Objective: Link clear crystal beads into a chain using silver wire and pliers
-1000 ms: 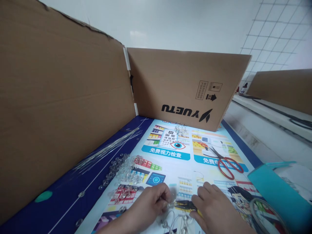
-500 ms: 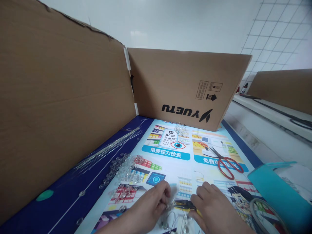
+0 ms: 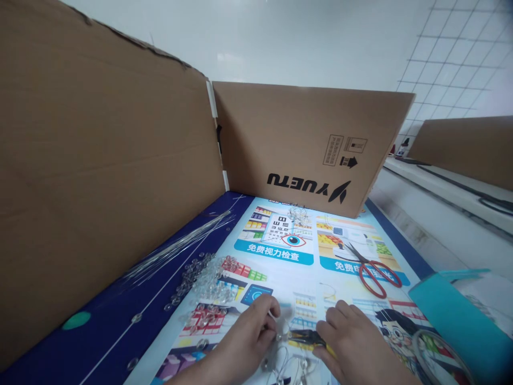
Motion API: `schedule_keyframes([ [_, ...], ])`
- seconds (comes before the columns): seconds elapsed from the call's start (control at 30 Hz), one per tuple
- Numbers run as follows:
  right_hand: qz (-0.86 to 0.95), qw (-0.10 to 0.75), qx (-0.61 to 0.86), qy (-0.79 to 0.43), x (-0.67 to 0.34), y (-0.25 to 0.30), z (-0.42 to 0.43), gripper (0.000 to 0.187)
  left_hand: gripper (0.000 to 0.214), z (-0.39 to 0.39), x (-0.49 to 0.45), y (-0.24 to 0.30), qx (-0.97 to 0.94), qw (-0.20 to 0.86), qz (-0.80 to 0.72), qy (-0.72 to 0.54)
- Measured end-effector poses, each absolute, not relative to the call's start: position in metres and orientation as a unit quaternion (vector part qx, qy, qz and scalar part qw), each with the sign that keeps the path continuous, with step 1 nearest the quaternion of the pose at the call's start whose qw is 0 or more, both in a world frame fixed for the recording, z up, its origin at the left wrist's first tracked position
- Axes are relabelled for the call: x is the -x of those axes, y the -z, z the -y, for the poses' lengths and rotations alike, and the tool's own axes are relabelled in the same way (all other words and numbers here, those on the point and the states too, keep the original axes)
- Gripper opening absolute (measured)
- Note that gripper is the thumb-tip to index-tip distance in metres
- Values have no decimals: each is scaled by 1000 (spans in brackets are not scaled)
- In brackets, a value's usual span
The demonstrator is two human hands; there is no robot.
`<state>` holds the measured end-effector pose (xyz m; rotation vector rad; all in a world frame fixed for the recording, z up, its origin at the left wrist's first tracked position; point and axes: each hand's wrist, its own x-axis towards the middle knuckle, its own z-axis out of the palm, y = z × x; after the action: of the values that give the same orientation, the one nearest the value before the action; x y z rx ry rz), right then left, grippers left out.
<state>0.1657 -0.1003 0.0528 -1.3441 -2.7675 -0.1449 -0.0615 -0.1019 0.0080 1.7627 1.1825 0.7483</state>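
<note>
My right hand (image 3: 352, 342) is wrapped round the yellow handles of a pair of pliers (image 3: 305, 337), whose dark jaws point left. At the tip of the jaws is a small clear bead (image 3: 279, 337), pinched by the fingers of my left hand (image 3: 250, 337). Thin wire runs from there, though its exact path is too fine to follow. Just below the hands lie several wired clear beads (image 3: 302, 366). A spread of loose clear beads (image 3: 212, 283) lies to the left of my left hand.
A bundle of thin straight wires (image 3: 180, 243) lies by the left cardboard wall (image 3: 112, 149). Red-handled scissors (image 3: 374, 272) lie at the right, beyond a ring-shaped coil (image 3: 438, 355) and a teal box (image 3: 460, 321). Another cardboard panel (image 3: 248, 139) stands at the back, with a wire-and-bead cluster (image 3: 298, 215) before it.
The whole view has shifted very slightly. Both hands, the pliers and the bead keep nearly the same positions relative to each other.
</note>
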Motion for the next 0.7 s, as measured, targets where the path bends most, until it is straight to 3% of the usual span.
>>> schedule_keyframes([
  [0.33, 898, 29, 436, 48, -167, -56, 97, 12, 17, 102, 48, 5, -586, 495, -503, -398],
  [0.7, 902, 75, 419, 74, -173, -64, 98, 13, 17, 102, 52, 4, -657, 397, -512, -386],
])
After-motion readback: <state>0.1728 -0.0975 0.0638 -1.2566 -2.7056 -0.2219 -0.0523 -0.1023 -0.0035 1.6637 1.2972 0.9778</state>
